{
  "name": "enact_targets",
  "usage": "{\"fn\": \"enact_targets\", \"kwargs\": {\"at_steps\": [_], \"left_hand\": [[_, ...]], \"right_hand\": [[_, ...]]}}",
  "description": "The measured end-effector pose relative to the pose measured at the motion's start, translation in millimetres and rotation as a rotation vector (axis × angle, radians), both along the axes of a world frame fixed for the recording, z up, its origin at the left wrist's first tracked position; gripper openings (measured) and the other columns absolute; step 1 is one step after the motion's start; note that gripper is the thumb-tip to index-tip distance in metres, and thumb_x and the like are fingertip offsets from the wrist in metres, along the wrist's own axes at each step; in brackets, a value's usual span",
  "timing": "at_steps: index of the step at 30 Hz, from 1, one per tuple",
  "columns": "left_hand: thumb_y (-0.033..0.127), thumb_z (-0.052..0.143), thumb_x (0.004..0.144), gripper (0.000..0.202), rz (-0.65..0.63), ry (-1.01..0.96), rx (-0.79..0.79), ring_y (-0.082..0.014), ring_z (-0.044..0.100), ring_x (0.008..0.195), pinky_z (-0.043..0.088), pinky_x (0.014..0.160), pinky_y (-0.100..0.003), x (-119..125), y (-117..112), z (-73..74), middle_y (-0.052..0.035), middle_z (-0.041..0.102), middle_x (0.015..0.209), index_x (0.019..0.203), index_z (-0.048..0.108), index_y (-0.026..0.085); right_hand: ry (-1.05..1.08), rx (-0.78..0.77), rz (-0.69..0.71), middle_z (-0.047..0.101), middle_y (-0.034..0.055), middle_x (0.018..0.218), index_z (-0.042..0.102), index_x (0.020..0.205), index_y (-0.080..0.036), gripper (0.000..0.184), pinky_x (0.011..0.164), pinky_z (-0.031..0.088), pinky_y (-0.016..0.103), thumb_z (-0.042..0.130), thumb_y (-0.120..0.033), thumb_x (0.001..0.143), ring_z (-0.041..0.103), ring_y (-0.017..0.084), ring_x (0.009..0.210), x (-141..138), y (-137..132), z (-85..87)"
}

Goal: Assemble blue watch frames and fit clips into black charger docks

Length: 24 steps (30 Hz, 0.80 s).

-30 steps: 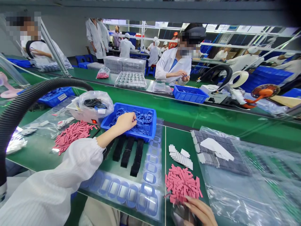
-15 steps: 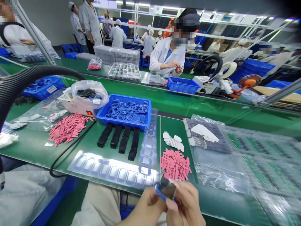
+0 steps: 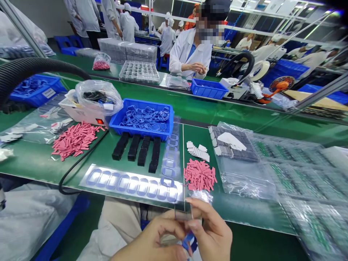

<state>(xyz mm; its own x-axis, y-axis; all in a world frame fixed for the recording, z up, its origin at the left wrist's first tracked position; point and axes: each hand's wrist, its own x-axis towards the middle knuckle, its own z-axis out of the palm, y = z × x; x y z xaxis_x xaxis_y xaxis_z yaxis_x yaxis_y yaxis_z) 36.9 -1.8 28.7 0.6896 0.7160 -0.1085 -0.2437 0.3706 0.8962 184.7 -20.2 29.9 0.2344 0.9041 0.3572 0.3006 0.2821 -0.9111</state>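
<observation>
Low at the front edge of the bench, my left hand (image 3: 160, 235) is closed around a small blue plastic frame (image 3: 189, 240), partly hidden by the fingers. Beside it, my right hand (image 3: 213, 232) pinches a thin see-through rectangular piece (image 3: 183, 215) between thumb and index finger. This piece stands just above the blue frame; whether the two touch, I cannot tell. Beyond the fingers lie a crumpled clear film (image 3: 202, 196) and a heap of pink strips (image 3: 199, 175). A sheet of blue-outlined stickers (image 3: 133, 184) lies to the left.
Behind stands a blue bin (image 3: 115, 125) of blue frames, with rows of black pieces (image 3: 139, 150) before it. White cards (image 3: 198, 151), a grey stack (image 3: 236, 145) and clear trays (image 3: 304, 181) lie right. A black cable (image 3: 78, 159) curves left. A co-worker (image 3: 190, 54) sits opposite.
The view has shifted, so the bench appears higher. The dark glossy face held against the blue frame is no longer seen; a see-through piece now stands upright between my fingers. Crumpled film shows beyond them.
</observation>
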Motion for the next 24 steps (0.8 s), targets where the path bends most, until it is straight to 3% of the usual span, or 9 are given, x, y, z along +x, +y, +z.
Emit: {"fn": "enact_targets", "kwargs": {"at_steps": [2,5,7,15,24], "left_hand": [[0.048,0.066,0.07,0.033,0.035,-0.137,-0.215,-0.0137,0.06,0.082,0.044,0.08,-0.027,-2,-2,-3.8,-0.0049,0.063,0.085,0.071,0.068,0.015],[0.049,0.068,0.066,0.035,0.109,-0.273,-0.511,-0.0148,0.063,0.089,0.047,0.083,-0.027,-4,-4,-3.7,-0.0061,0.068,0.092,0.076,0.067,0.015],[0.046,0.071,0.064,0.033,0.137,-0.344,-0.602,-0.0147,0.065,0.088,0.049,0.079,-0.025,-4,-3,-1.0,-0.0062,0.07,0.091,0.078,0.065,0.016],[0.042,0.07,0.068,0.052,0.146,-0.459,-0.587,-0.0174,0.067,0.091,0.051,0.075,-0.024,1,-5,6.1,-0.0071,0.072,0.094,0.115,0.057,0.024],[0.043,0.071,0.066,0.063,0.136,-0.44,-0.574,-0.0172,0.067,0.089,0.05,0.072,-0.022,3,-5,4.7,-0.0078,0.072,0.091,0.123,0.053,0.026]], "right_hand": [[-0.087,0.108,0.023,0.064,0.0033,0.073,0.067,0.093,-0.024,0.027,0.056,0.05,0.026,0.062,-0.045,0.078,0.061,0.016,0.066,5,0,5.0],[-0.212,0.211,0.05,0.063,0.0089,0.093,0.066,0.099,-0.023,0.029,0.068,0.052,0.034,0.061,-0.043,0.079,0.06,0.022,0.085,16,-2,8.2],[-0.303,0.237,0.08,0.061,0.0102,0.098,0.064,0.104,-0.022,0.031,0.07,0.051,0.038,0.062,-0.041,0.079,0.057,0.024,0.09,21,-5,8.1],[-0.462,0.238,0.164,0.062,0.0108,0.101,0.062,0.105,-0.022,0.032,0.074,0.05,0.041,0.06,-0.042,0.08,0.056,0.026,0.097,21,-5,13.4],[-0.55,0.242,0.216,0.063,0.01,0.104,0.061,0.108,-0.023,0.035,0.076,0.052,0.038,0.059,-0.044,0.081,0.057,0.025,0.1,22,-3,17.1]]}}
